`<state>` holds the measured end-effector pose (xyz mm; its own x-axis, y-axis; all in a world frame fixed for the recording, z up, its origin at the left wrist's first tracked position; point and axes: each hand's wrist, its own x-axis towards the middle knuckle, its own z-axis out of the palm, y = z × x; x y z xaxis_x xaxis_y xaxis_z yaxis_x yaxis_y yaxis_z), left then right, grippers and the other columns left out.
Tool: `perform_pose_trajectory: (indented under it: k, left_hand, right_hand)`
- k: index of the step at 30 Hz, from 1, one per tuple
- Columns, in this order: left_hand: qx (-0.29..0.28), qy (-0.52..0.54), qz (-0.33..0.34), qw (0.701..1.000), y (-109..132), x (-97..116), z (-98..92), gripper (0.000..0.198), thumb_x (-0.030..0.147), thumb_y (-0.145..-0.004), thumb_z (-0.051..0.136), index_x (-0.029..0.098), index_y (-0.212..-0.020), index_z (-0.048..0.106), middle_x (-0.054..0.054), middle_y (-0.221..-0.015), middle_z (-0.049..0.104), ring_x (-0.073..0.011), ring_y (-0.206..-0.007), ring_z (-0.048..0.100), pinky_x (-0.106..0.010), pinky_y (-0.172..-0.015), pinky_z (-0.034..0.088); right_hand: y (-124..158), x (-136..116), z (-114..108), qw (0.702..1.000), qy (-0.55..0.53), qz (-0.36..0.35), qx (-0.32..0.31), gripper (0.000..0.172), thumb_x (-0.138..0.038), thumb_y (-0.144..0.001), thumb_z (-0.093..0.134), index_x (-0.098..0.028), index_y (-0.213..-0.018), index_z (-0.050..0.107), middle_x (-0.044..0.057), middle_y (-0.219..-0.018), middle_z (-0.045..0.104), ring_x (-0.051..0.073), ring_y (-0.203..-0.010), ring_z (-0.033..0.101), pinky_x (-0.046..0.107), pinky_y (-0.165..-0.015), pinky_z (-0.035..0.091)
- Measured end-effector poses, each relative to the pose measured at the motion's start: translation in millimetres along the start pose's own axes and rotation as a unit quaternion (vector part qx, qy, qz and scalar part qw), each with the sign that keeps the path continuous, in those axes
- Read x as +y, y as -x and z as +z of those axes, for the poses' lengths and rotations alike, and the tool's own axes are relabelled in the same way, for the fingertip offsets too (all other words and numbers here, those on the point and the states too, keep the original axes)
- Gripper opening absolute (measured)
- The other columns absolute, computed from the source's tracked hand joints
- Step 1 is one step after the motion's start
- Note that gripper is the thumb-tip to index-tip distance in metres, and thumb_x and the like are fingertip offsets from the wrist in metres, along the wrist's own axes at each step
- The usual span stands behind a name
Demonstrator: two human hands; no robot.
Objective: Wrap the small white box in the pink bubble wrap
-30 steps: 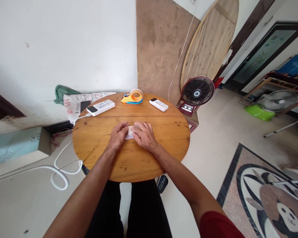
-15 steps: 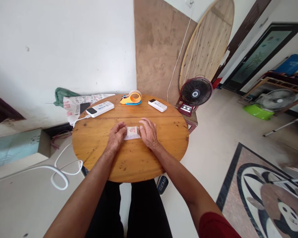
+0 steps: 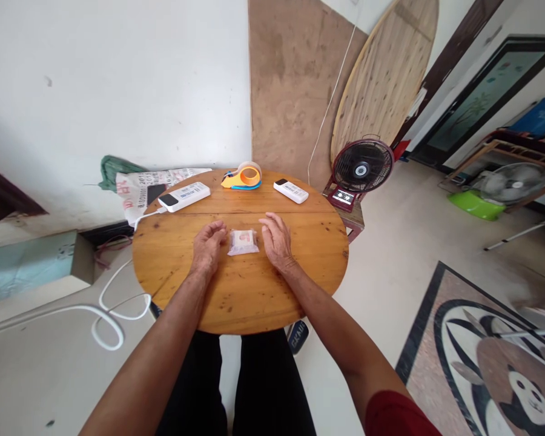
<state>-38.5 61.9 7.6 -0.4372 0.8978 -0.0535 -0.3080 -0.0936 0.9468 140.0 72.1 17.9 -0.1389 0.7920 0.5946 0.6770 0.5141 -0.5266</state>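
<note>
A small flat packet in clear wrapping [image 3: 243, 242], pale with a reddish print, lies on the round wooden table [image 3: 249, 290]. To its left rests my left hand [image 3: 208, 245], fingers loosely curled and apart from the packet, with nothing in them. On the other side my right hand [image 3: 277, 241] is open, its fingers stretched out and a small gap between them and the packet. Behind the packet stands an orange and blue tape dispenser [image 3: 244, 176] with a roll of clear tape.
White power banks, one at the left [image 3: 184, 197] with a white cable and one at the right [image 3: 291, 191], lie toward the far edge. A dark red fan [image 3: 362, 169] stands on a stool beyond the table's right side. Wall and board rise behind.
Both hands have drawn apart, the left to the left and the right to the right. More of the packet's ends shows now. The view has shifted slightly.
</note>
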Motion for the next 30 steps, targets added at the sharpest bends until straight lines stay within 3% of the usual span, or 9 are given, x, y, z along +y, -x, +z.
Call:
perform_pose_trajectory:
  k: [12, 17, 22, 27, 30]
  left_hand:
    - [-0.015, -0.053, 0.010, 0.998, 5, 3, 1.5, 0.037, 0.032, -0.052, 0.074, 0.016, -0.085, 0.067, -0.001, -0.079, 0.066, -0.0123, -0.066, 0.055, -0.029, -0.069, 0.047]
    - [-0.021, -0.056, 0.010, 0.998, 5, 3, 1.0, 0.038, 0.033, -0.053, 0.073, 0.016, -0.086, 0.067, -0.002, -0.078, 0.066, -0.0129, -0.066, 0.055, -0.028, -0.068, 0.047]
    - [-0.021, -0.063, 0.008, 0.998, 5, 3, 0.4, 0.037, 0.032, -0.052, 0.073, 0.016, -0.085, 0.067, -0.001, -0.076, 0.066, -0.0126, -0.064, 0.054, -0.028, -0.066, 0.047]
    - [-0.012, -0.067, 0.012, 0.998, 5, 3, 0.1, 0.036, 0.033, -0.053, 0.072, 0.016, -0.084, 0.067, 0.000, -0.075, 0.065, -0.0122, -0.063, 0.054, -0.028, -0.067, 0.046]
    - [-0.012, -0.070, 0.013, 0.997, 6, 3, 0.7, 0.035, 0.034, -0.053, 0.072, 0.016, -0.084, 0.067, -0.001, -0.075, 0.066, -0.0130, -0.064, 0.055, -0.028, -0.068, 0.047]
  right_hand:
    - [7, -16, -8, 0.985, 0.056, -0.116, -0.112, 0.031, -0.033, -0.094, 0.048, -0.027, -0.115, 0.070, 0.007, -0.145, 0.046, 0.025, -0.126, 0.044, 0.040, -0.104, 0.032]
    - [5, -19, -7, 0.980, 0.069, -0.143, -0.118, 0.029, -0.037, -0.093, 0.050, -0.027, -0.108, 0.073, 0.007, -0.142, 0.049, 0.024, -0.122, 0.046, 0.042, -0.103, 0.031]
    - [7, -23, -4, 0.980, 0.065, -0.137, -0.125, 0.028, -0.037, -0.094, 0.049, -0.024, -0.105, 0.071, 0.006, -0.141, 0.051, 0.023, -0.122, 0.047, 0.040, -0.103, 0.032]
    - [6, -16, -4, 0.993, 0.031, -0.089, -0.068, 0.036, -0.033, -0.096, 0.042, -0.022, -0.125, 0.059, 0.009, -0.139, 0.052, 0.022, -0.125, 0.047, 0.036, -0.103, 0.033]
    - [4, -9, -4, 0.998, 0.022, -0.045, -0.040, 0.034, -0.030, -0.097, 0.039, -0.022, -0.120, 0.061, 0.008, -0.135, 0.055, 0.021, -0.123, 0.049, 0.035, -0.103, 0.033]
